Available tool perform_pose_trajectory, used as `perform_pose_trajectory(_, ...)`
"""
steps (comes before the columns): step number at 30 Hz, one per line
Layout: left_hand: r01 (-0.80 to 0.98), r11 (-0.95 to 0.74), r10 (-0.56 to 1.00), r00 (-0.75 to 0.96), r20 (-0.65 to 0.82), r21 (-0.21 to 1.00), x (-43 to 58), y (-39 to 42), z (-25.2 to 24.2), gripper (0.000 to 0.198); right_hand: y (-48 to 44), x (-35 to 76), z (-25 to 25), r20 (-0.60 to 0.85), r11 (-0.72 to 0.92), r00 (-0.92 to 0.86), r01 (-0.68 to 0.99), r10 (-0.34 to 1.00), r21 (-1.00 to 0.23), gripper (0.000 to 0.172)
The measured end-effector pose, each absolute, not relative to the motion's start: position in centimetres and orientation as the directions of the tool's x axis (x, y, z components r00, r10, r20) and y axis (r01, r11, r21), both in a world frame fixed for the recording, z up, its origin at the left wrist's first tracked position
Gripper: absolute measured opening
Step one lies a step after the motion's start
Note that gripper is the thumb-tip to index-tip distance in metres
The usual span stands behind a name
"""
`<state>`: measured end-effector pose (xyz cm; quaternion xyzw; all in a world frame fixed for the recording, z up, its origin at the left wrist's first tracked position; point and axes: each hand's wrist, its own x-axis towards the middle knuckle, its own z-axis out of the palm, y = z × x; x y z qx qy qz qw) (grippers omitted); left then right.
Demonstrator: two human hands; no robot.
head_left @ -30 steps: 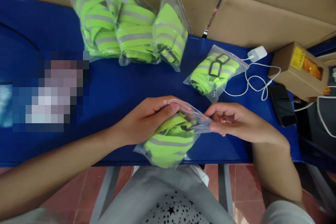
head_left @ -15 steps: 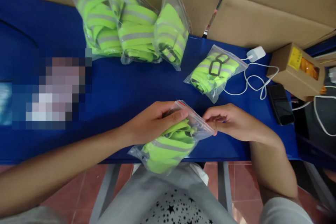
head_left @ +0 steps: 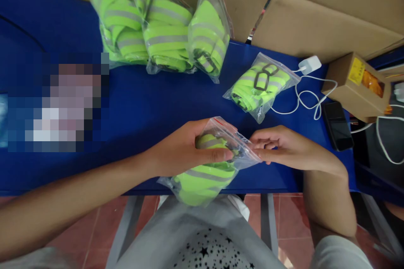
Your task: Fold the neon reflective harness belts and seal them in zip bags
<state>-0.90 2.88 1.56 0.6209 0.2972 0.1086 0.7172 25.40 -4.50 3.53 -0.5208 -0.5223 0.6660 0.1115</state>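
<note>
A clear zip bag [head_left: 205, 185] holds folded neon-yellow reflective strap with a grey stripe, and it overhangs the front edge of the blue table. My left hand [head_left: 189, 147] grips this bag from the left, its thumb lying across the front below the red-lined zip. At the right end of the zip, my right hand [head_left: 273, 146] pinches the bag's corner between thumb and fingers. Beyond my hands lies another zip bag [head_left: 260, 82] of the same strap, with dark buckles showing on top.
Three more filled zip bags [head_left: 167, 33] lean against the cardboard [head_left: 315, 17] at the back. To the right are a white charger [head_left: 309, 65] with its cable, a black phone [head_left: 337, 126] and a small cardboard box [head_left: 344, 77]. A pixelated patch covers something at the left.
My left thumb has slid down and right and now lies straighter across the bag. My right hand has shifted slightly right, still pinching the corner. The view has moved a little.
</note>
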Motion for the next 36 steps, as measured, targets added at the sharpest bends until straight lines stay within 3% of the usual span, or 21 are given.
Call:
perform_pose_trajectory(5,0.332,0.201,0.385,0.839,-0.386,0.922,-1.2,3.1,1.5,0.053,-4.8,25.8,3.7,-0.621,-0.407,-0.573,0.469,0.535,-0.784,0.029)
perform_pose_trajectory(10,0.279,0.128,0.484,0.82,-0.305,0.952,-1.1,3.5,1.4,0.037,-4.8,26.1,4.2,-0.46,-0.239,-0.511,0.439,0.726,-0.866,0.029)
perform_pose_trajectory(14,0.257,0.228,0.534,0.773,-0.341,0.939,-0.9,3.4,1.4,0.032,-4.9,25.7,3.9,-0.483,-0.36,-0.381,0.351,0.789,-0.865,0.038)
perform_pose_trajectory(19,0.308,0.339,0.529,0.719,-0.451,0.889,-1.1,3.2,1.1,0.039,-4.8,24.9,3.4,-0.532,-0.427,-0.464,0.319,0.708,-0.846,0.033)
perform_pose_trajectory(22,0.319,0.344,0.519,0.72,-0.462,0.883,-1.3,3.3,1.0,0.033,-4.9,24.7,3.3,-0.52,-0.401,-0.458,0.335,0.721,-0.852,0.029)
perform_pose_trajectory(25,0.347,0.324,0.515,0.715,-0.472,0.88,-1.3,3.4,1.0,0.034,-5.0,24.6,3.1,-0.565,-0.474,-0.422,0.308,0.709,-0.825,0.028)
perform_pose_trajectory(31,0.298,0.257,0.599,0.698,-0.394,0.919,-0.9,3.4,0.6,0.036,-4.8,25.0,2.8,-0.573,-0.474,-0.382,0.327,0.725,-0.817,0.031)
perform_pose_trajectory(36,0.264,0.321,0.615,0.672,-0.412,0.91,-1.0,3.7,0.8,0.033,-4.6,25.2,2.6,-0.564,-0.478,-0.361,0.304,0.743,-0.824,0.031)
